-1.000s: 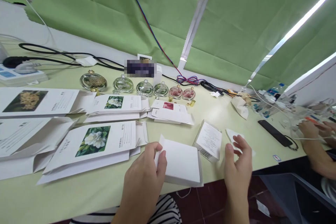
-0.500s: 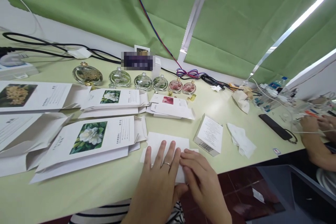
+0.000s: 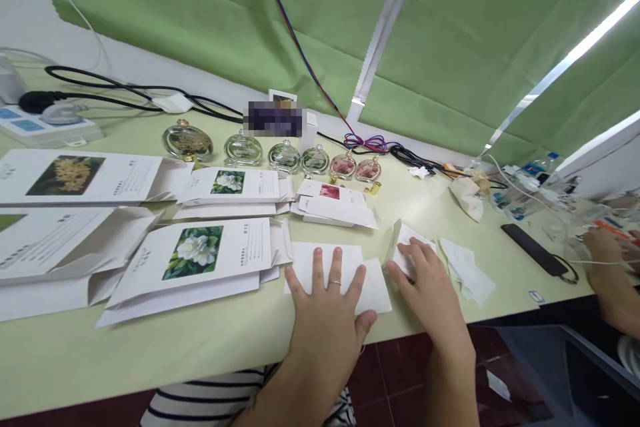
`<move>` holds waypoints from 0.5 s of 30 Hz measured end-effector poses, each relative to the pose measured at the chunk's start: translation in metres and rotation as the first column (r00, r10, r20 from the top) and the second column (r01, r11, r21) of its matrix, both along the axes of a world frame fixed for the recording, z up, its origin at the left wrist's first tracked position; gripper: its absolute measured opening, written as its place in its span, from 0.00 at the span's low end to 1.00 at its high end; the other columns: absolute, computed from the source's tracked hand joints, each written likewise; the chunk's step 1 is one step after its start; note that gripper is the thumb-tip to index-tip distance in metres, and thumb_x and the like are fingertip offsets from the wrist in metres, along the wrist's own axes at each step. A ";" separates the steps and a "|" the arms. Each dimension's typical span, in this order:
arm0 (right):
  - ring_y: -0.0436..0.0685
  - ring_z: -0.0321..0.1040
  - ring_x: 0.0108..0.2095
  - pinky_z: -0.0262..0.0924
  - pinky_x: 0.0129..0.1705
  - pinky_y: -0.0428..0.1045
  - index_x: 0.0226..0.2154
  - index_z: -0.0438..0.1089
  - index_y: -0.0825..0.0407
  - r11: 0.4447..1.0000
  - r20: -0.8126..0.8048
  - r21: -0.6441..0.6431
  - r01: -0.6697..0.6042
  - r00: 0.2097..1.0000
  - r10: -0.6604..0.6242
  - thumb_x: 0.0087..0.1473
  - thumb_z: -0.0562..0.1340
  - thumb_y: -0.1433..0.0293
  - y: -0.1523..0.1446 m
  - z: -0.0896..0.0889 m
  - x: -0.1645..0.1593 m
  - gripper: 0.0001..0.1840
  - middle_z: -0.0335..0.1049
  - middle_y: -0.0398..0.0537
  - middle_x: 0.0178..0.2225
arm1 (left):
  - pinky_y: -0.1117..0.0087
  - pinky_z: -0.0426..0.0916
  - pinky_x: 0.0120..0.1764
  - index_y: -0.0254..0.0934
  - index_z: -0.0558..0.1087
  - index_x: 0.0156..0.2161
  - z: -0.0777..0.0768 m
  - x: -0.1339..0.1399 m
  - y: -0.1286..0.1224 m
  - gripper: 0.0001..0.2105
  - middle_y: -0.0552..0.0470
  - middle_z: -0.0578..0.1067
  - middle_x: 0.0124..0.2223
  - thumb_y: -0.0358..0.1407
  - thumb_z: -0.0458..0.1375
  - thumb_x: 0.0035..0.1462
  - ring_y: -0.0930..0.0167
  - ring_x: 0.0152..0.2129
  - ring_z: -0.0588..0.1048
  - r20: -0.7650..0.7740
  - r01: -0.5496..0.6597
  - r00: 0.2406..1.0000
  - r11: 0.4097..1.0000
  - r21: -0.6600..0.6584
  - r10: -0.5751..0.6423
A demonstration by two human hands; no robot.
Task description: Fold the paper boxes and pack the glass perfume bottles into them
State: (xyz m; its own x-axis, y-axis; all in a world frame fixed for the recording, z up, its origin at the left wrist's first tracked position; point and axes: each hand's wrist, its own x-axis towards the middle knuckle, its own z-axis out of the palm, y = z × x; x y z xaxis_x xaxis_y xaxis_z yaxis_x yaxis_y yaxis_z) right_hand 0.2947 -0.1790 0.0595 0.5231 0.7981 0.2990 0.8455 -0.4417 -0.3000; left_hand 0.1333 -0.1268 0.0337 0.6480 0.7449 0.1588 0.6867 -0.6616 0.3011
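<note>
My left hand lies flat, fingers spread, wearing a ring on one finger. It presses on white paper or thin card at the table's front. A lighter flap of white shows to the right of the hand. My right hand is over a small white box with printing, its thumb at the near left side and its fingers curled across the top. The palm hides much of this box. To the left lie flattened white cartons with flower pictures, the nearest carton showing a white flower.
Oval glass bottles, such as a green one and a pink one, stand in a row behind the cartons. Crumpled tissue and a black power bank or phone-like slab lie at right. Another person's hands are at far right.
My right hand has left the white paper beside my left hand and moved right onto the small box. My left hand's fingers have spread wider. The view has shifted slightly left.
</note>
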 end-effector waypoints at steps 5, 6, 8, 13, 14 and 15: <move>0.70 0.64 0.41 0.61 0.42 0.66 0.29 0.58 0.47 0.982 -0.004 0.095 0.163 0.987 -0.163 0.53 0.58 0.52 -0.004 -0.006 0.002 0.17 0.63 0.54 0.37 | 0.25 0.42 0.57 0.39 0.59 0.65 -0.002 0.010 0.006 0.30 0.40 0.54 0.68 0.48 0.53 0.62 0.45 0.66 0.50 0.026 -0.059 0.998 0.998 -0.016 0.059; 0.70 0.63 0.41 0.60 0.42 0.67 0.28 0.57 0.47 0.974 -0.006 0.125 0.190 0.982 -0.190 0.50 0.59 0.54 -0.005 -0.007 0.003 0.16 0.62 0.54 0.37 | 0.25 0.43 0.58 0.37 0.58 0.65 -0.003 0.011 0.007 0.30 0.40 0.54 0.68 0.47 0.52 0.62 0.46 0.66 0.51 0.037 -0.058 0.998 0.998 -0.012 0.058; 0.72 0.63 0.43 0.59 0.44 0.68 0.29 0.57 0.47 0.958 -0.014 0.182 0.221 0.975 -0.222 0.46 0.60 0.57 -0.007 -0.008 0.004 0.14 0.62 0.56 0.39 | 0.27 0.44 0.59 0.33 0.59 0.65 -0.005 0.011 0.010 0.29 0.40 0.56 0.68 0.45 0.51 0.63 0.48 0.66 0.52 0.069 -0.045 0.997 0.999 0.011 0.044; 0.72 0.63 0.53 0.61 0.45 0.64 0.35 0.60 0.47 0.793 -0.257 0.592 0.142 0.966 0.018 0.50 0.60 0.58 -0.034 -0.003 -0.004 0.14 0.64 0.57 0.51 | 0.30 0.45 0.61 0.25 0.56 0.66 -0.005 0.002 0.014 0.29 0.34 0.53 0.69 0.42 0.48 0.65 0.48 0.67 0.48 0.188 -0.031 0.982 0.992 0.120 0.008; 0.71 0.65 0.53 0.63 0.44 0.63 0.37 0.60 0.47 0.731 -0.293 0.676 0.092 0.944 0.152 0.52 0.60 0.58 -0.041 -0.002 -0.006 0.13 0.65 0.56 0.52 | 0.31 0.46 0.61 0.25 0.54 0.66 -0.001 -0.003 0.012 0.29 0.34 0.51 0.69 0.42 0.47 0.66 0.48 0.67 0.46 0.221 -0.014 0.975 0.988 0.151 -0.019; 0.71 0.68 0.50 0.64 0.41 0.62 0.40 0.61 0.46 0.689 -0.299 0.724 0.036 0.916 0.267 0.53 0.59 0.58 -0.048 -0.003 -0.009 0.14 0.67 0.55 0.50 | 0.33 0.47 0.61 0.26 0.52 0.67 0.005 -0.008 0.009 0.29 0.35 0.50 0.70 0.43 0.44 0.67 0.49 0.68 0.44 0.283 0.015 0.957 0.985 0.174 -0.064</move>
State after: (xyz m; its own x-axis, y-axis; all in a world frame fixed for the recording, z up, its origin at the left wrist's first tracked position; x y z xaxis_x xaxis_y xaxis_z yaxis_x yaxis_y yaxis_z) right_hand 0.2855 -0.2265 0.0564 0.6272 0.4879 0.6072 0.6388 0.1238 -0.7594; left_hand 0.1250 -0.1173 0.0383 0.5849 0.6660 0.4629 0.5603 -0.7445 0.3631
